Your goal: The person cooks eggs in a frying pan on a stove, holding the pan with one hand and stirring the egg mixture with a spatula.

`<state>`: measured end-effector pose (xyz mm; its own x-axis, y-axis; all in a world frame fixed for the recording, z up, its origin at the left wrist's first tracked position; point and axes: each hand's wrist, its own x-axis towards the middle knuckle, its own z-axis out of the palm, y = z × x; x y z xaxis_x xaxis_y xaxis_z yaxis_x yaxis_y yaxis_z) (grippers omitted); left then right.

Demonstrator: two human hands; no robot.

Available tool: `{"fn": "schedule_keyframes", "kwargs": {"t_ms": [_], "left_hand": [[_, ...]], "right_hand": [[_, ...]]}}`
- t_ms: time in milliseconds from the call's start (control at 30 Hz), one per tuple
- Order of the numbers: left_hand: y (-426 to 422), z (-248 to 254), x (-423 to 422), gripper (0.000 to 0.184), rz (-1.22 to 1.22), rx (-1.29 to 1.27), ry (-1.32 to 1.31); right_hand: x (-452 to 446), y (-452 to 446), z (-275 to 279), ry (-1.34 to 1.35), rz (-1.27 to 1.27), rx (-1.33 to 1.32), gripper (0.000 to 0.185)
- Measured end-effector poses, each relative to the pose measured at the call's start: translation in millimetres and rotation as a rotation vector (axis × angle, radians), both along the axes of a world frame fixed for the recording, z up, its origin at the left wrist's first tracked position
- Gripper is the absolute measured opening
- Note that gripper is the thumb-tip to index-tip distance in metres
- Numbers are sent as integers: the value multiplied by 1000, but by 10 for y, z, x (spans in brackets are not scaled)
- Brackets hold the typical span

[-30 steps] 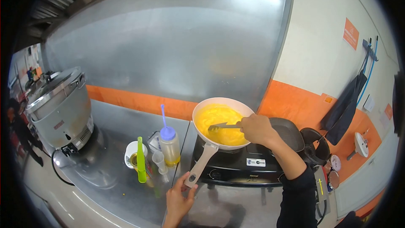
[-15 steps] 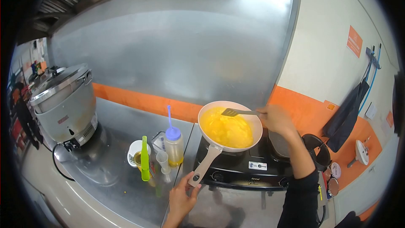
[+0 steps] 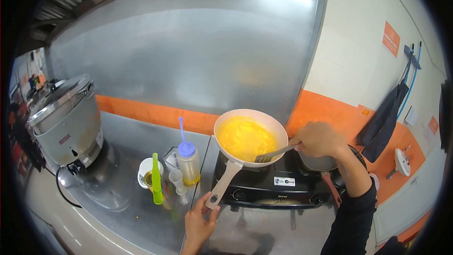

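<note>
My left hand [image 3: 200, 223] is closed around the end of the beige handle of a frying pan [image 3: 278, 130]. The pan sits over the left side of a black gas stove [image 3: 264, 186]. Yellow beaten egg [image 3: 243, 137], partly set, spreads across its inside. In my right hand [image 3: 318, 139] is the handle of a grey slotted spatula [image 3: 265, 157]. Its blade slants down to the near right edge of the egg, against the pan's inner wall. The spatula's grip is partly hidden by my fingers.
Left of the stove stand a squeeze bottle [image 3: 189, 166] with a purple lid, a clear measuring cup [image 3: 177, 182], a bright green utensil [image 3: 156, 179] and a white container [image 3: 143, 172]. A large rice cooker [image 3: 71, 127] is farther left. Another pan [image 3: 318, 162] occupies the right burner.
My right hand has brought the spatula from the far side of the pan to its near right side. The egg has shifted toward the far left. My left hand keeps its hold.
</note>
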<state>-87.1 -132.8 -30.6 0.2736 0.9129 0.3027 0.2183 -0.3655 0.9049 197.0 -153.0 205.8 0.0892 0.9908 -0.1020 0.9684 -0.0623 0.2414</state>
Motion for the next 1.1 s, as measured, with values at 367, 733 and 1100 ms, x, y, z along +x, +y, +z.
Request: {"fn": "schedule_keyframes", "kwargs": {"t_ms": [367, 733, 1100], "left_hand": [[-4, 41, -1, 45, 12, -11, 24], [-43, 120, 19, 45, 43, 1, 159], [163, 318, 145, 55, 21, 100, 277]], "right_hand": [[612, 630, -443, 219, -114, 19, 24], [751, 1406, -879, 265, -264, -75, 27], [511, 421, 591, 144, -33, -76, 25]]}}
